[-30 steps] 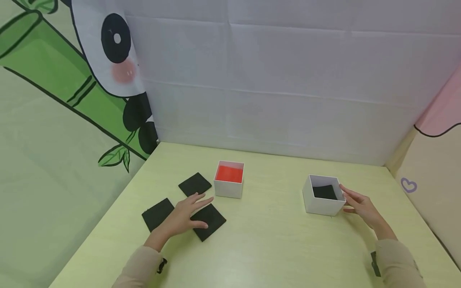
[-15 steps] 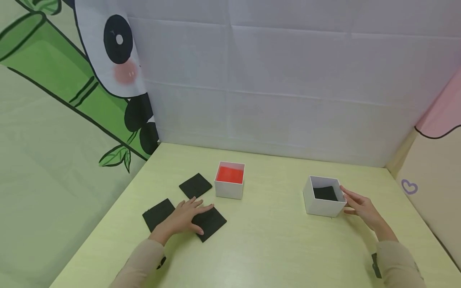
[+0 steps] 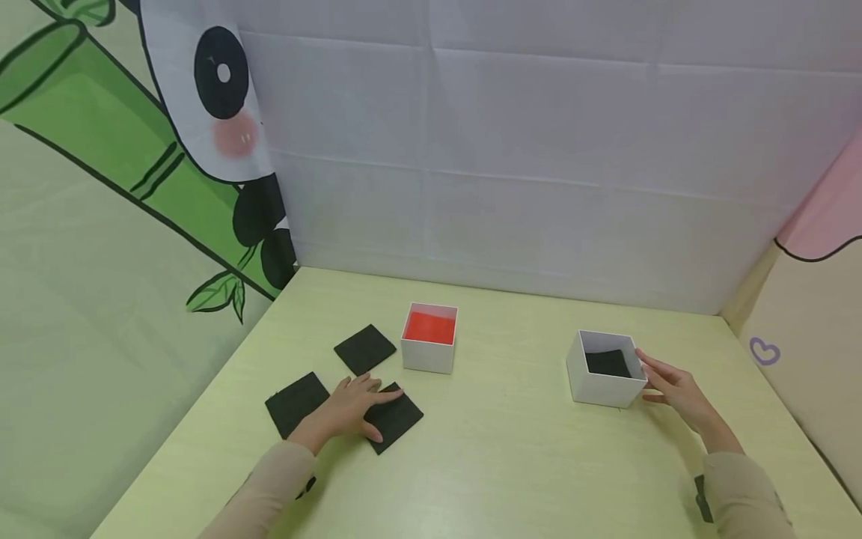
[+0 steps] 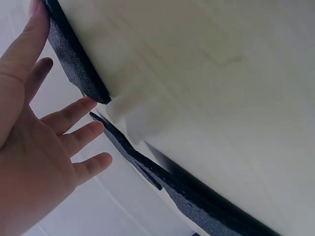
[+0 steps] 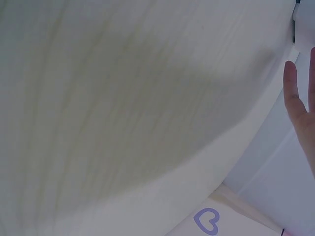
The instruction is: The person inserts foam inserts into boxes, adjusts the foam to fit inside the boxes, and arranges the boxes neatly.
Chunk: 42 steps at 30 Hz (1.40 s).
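Note:
My left hand (image 3: 345, 408) reaches low over a flat black square (image 3: 402, 418), its fingers spread and the thumb at the near edge. The left wrist view shows the thumb touching this square (image 4: 74, 56), with the fingertips beside its lower corner. Over on the right, my right hand (image 3: 682, 395) touches the right wall of an open white box (image 3: 601, 392) with extended fingers. Another black piece (image 3: 608, 364) lies inside that box. Only part of the right hand (image 5: 302, 115) appears in the right wrist view, at its right edge.
Two more black squares lie on the table, one behind the left hand (image 3: 364, 349) and one left of it (image 3: 295, 403). A second white box (image 3: 427, 357) with red material (image 3: 429, 328) inside stands behind them. A white cloth (image 3: 512, 165) hangs along the table's back edge.
My left hand has lowered onto the near black square, its thumb shifting left and nearer me. The right hand has stayed at the box, and the squares lie as before.

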Motion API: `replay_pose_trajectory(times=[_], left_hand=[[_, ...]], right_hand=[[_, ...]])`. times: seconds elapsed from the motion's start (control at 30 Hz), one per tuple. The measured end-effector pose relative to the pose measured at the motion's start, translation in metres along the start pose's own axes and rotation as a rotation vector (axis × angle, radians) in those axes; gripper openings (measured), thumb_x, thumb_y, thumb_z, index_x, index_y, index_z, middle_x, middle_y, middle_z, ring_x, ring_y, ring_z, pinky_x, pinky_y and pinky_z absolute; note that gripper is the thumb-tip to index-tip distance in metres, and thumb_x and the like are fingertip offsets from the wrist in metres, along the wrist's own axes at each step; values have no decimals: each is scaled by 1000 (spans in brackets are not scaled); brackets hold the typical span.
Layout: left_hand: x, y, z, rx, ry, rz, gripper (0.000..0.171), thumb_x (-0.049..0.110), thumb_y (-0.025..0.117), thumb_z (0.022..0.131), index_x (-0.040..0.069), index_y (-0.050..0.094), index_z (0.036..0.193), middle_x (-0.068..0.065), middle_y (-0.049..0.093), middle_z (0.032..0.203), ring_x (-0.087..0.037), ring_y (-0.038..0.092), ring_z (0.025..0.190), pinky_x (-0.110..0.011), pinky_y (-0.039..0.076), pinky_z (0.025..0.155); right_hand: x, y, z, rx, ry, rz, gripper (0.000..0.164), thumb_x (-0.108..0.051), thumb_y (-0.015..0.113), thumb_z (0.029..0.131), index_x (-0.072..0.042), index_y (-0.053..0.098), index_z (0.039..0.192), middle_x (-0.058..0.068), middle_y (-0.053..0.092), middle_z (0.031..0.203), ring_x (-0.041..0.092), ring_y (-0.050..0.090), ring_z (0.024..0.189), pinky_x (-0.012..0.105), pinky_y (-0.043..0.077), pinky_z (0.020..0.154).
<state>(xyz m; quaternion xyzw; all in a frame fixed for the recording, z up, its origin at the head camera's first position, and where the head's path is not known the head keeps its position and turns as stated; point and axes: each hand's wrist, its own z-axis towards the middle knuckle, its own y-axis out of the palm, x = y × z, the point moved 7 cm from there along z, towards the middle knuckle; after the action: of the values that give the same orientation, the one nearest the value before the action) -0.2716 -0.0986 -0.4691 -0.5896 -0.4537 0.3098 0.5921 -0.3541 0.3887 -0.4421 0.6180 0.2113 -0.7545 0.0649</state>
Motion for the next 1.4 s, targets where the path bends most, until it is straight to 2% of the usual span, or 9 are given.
replay_pose_trajectory(times=[0.2,0.4,0.6,0.7,0.8,0.97,1.1,1.23,1.4], left_hand=[[0,2,-4,3,43,16,74,38,77,63,21,50,129,-16,46,126,-40,35,119,-59,26,92],[-2,2,-10,-1,49,-1,72,35,78,63,17,53,127,-16,48,123,-33,42,114,-55,30,91],[-2,0,-9,38,2,-69,71,29,82,58,14,57,122,-11,49,103,-24,47,89,-39,40,78],[-4,-2,-8,66,-40,-134,70,24,85,55,15,59,119,-5,42,91,-17,42,74,-31,40,65],[-6,-5,-8,68,-74,-189,69,18,85,54,16,59,118,-3,39,86,-15,41,70,-29,39,61],[-6,-9,-7,31,-99,-214,69,15,85,55,13,58,119,-5,47,87,-16,45,74,-31,43,66],[-6,-12,-7,21,-88,-218,69,14,84,56,10,57,120,-8,56,99,-19,51,85,-36,45,75],[-9,-14,-7,47,-78,-326,64,9,82,60,9,58,119,-9,57,114,-24,51,100,-39,43,83],[-9,-17,-6,93,-34,-473,58,7,79,63,11,59,117,-8,56,117,-26,50,104,-42,43,84]], right_hand=[[2,7,-5,17,8,1,39,-11,41,96,-21,43,133,-29,50,111,3,59,83,25,50,67],[4,16,-10,22,10,5,39,-12,41,96,-22,43,133,-29,49,111,2,59,83,25,50,68],[3,16,-10,14,-10,9,39,-11,41,96,-18,42,134,-28,50,113,2,58,85,25,50,68],[3,16,-10,6,-20,17,39,-10,40,96,-16,41,134,-28,49,114,-1,57,88,25,50,68],[4,16,-9,7,-17,15,39,-11,40,96,-17,42,134,-29,49,114,-2,56,89,25,50,68],[4,15,-9,24,0,6,39,-12,42,95,-20,44,133,-29,50,111,1,58,85,25,50,68],[6,14,-9,32,10,0,39,-12,42,95,-21,44,133,-29,50,110,1,58,84,26,50,68],[6,14,-8,33,6,6,39,-11,42,95,-21,44,133,-29,50,111,0,58,85,27,50,68],[8,12,-8,36,-1,14,39,-11,42,95,-19,44,133,-29,50,111,-1,56,87,26,50,68]])
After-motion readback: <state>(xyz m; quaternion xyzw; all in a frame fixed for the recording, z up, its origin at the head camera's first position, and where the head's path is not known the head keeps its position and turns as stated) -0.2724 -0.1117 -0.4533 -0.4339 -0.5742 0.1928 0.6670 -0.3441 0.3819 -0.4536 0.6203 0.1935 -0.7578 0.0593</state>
